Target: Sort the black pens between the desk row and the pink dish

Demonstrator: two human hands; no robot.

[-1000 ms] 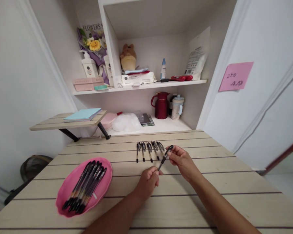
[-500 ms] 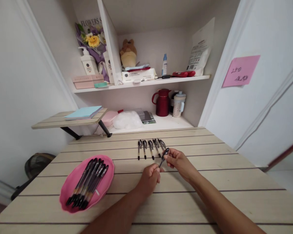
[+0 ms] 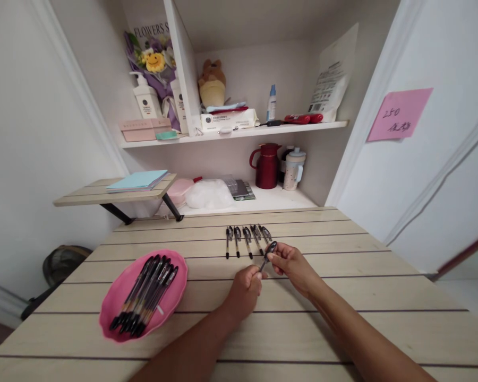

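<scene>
Between my two hands is a black-capped pen (image 3: 270, 249), held at a slant above the table. My left hand (image 3: 247, 286) is closed around its lower part, which the fingers mostly hide. My right hand (image 3: 292, 265) pinches the cap end between thumb and fingers. Just beyond my hands, several pens (image 3: 247, 241) lie in a row on the wooden table, each with a cap lying beside its barrel. To the left, a pink scalloped dish (image 3: 176, 297) holds a bundle of capped pens (image 3: 147, 294) and a small white piece.
Behind the table stands a white shelf unit (image 3: 239, 135) with a red jug (image 3: 266, 166), a cup (image 3: 293, 170) and a plastic bag (image 3: 210, 194). A small raised stand (image 3: 87, 197) at the back left carries blue paper (image 3: 137, 181). A pink note (image 3: 400, 114) is on the right wall.
The camera view has shifted slightly. My hands keep the same grip on the pen, and the pens in the row and dish stay where they were.
</scene>
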